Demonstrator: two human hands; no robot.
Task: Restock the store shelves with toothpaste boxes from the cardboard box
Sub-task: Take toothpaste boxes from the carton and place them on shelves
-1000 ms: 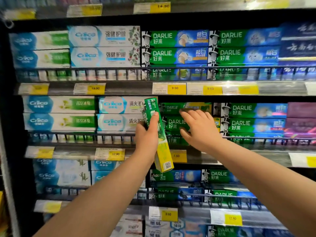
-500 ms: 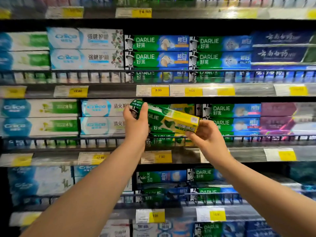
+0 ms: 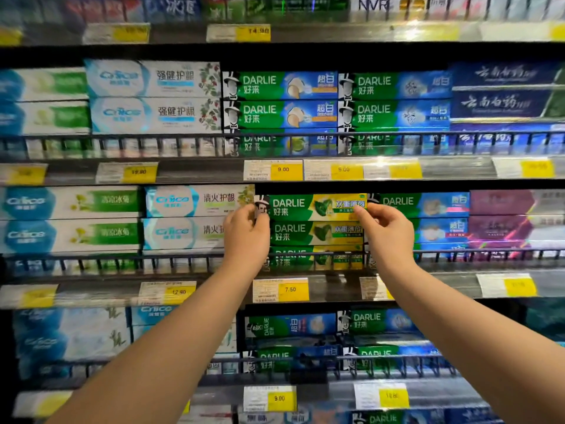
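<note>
Middle store shelf (image 3: 333,283): toothpaste box (image 3: 315,206) atop a stack (image 3: 315,234) of 2 like boxes, left hand (image 3: 246,237) and right hand (image 3: 388,234) each pinching 1 end; released unsquared, it may slide over the wire rail (image 3: 183,258).

Yellow-and-white price tags (image 3: 289,169) run in rows, one reading 7.50; dark wire rails (image 3: 183,135) stand above them.
</note>
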